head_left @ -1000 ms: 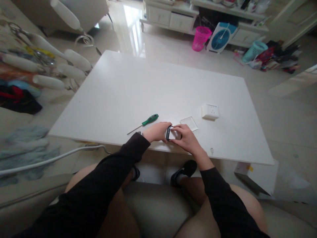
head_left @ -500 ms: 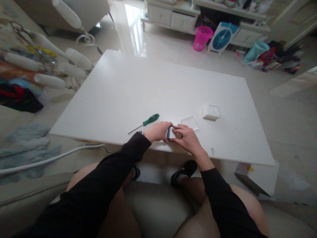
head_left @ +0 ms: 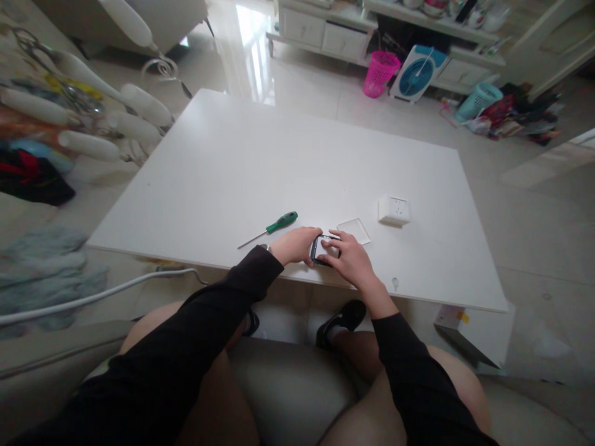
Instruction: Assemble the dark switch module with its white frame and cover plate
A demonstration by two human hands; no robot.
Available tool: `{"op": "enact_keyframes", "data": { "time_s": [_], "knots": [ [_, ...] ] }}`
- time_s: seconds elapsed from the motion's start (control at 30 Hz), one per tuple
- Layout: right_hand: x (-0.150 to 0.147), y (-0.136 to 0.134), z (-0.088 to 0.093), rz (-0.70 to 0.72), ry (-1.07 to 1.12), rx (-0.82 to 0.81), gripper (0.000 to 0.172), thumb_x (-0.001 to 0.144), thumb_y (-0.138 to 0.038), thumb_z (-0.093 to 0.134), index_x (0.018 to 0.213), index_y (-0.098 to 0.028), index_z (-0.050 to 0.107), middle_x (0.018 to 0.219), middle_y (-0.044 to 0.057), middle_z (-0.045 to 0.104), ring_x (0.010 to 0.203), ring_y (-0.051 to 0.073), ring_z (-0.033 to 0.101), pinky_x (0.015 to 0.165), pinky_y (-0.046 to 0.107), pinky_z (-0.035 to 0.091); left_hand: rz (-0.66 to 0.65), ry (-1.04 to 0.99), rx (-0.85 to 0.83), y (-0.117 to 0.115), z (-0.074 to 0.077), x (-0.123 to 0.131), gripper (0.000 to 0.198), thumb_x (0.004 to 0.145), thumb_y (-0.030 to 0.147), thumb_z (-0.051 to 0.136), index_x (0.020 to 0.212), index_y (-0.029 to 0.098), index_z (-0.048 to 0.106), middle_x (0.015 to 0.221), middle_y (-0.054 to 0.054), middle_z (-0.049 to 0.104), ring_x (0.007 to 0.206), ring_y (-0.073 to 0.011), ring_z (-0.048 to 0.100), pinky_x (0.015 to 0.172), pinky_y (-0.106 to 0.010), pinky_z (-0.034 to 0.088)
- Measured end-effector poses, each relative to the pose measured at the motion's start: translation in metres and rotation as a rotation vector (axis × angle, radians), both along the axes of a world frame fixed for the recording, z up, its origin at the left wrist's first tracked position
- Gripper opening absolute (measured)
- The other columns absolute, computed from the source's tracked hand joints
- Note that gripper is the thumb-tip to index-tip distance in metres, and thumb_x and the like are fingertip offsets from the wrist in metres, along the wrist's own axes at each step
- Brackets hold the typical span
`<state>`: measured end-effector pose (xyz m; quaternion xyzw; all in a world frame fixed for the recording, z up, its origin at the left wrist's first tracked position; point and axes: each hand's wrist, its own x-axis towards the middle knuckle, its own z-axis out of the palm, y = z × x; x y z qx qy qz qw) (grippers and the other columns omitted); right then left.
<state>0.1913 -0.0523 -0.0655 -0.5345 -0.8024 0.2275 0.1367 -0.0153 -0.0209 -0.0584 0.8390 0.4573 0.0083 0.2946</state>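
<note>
Head view: left hand (head_left: 295, 244) is reaching in from a black sleeve, its fingers (head_left: 310, 234) closing around the left side of a small dark-rimmed module (head_left: 320, 250). Right hand (head_left: 351, 263) is meeting it from the other side, fingers (head_left: 331, 244) pressing together on the module's pale top face, so both hands are clamping the one piece. The module is sitting low at the near edge of the white bench (head_left: 279, 155), directly in front of the person. A green-handled screwdriver (head_left: 269, 228) is lying just left of the left hand, apart from it. A thin square cover plate (head_left: 354, 230) is lying flat just beyond the right hand. A white wall socket (head_left: 394, 209) is resting further right, apart from the plate. A pink basket (head_left: 380, 73) and a blue fan (head_left: 416, 73) are standing on the floor beyond the bench.
</note>
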Motion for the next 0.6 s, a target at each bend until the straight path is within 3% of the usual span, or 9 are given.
{"op": "enact_keyframes", "data": {
  "time_s": [0.27,0.43,0.6],
  "knots": [
    [-0.004,-0.004,0.004,-0.037,-0.061,-0.001,0.023,0.086,-0.041,0.083,0.107,-0.032,0.079,0.145,0.007,0.064,0.132,0.036,0.058,0.105,0.062,0.052,0.000,0.013,0.003,-0.001,0.003,0.001,0.068,0.065,0.026,0.095,0.124,0.017,0.061,0.128,-0.012,0.073,0.119,-0.0299,0.069,0.095,-0.032,0.051],
    [0.000,-0.001,-0.004,-0.010,0.042,-0.021,0.023,0.086,-0.038,0.083,0.106,-0.029,0.078,0.139,0.010,0.067,0.129,0.033,0.060,0.108,0.057,0.051,-0.001,0.006,-0.005,-0.001,0.001,0.000,0.071,0.065,0.029,0.096,0.125,0.016,0.061,0.128,-0.013,0.073,0.121,-0.0308,0.069,0.096,-0.033,0.051],
    [0.006,0.004,-0.012,-0.016,0.167,-0.040,0.048,0.080,-0.036,0.086,0.125,-0.024,0.072,0.132,0.012,0.070,0.126,0.032,0.062,0.112,0.053,0.049,0.006,0.006,-0.018,-0.001,0.005,0.000,0.075,0.066,0.028,0.096,0.130,0.017,0.059,0.134,-0.014,0.071,0.124,-0.0311,0.068,0.100,-0.034,0.050]
  ]
}}
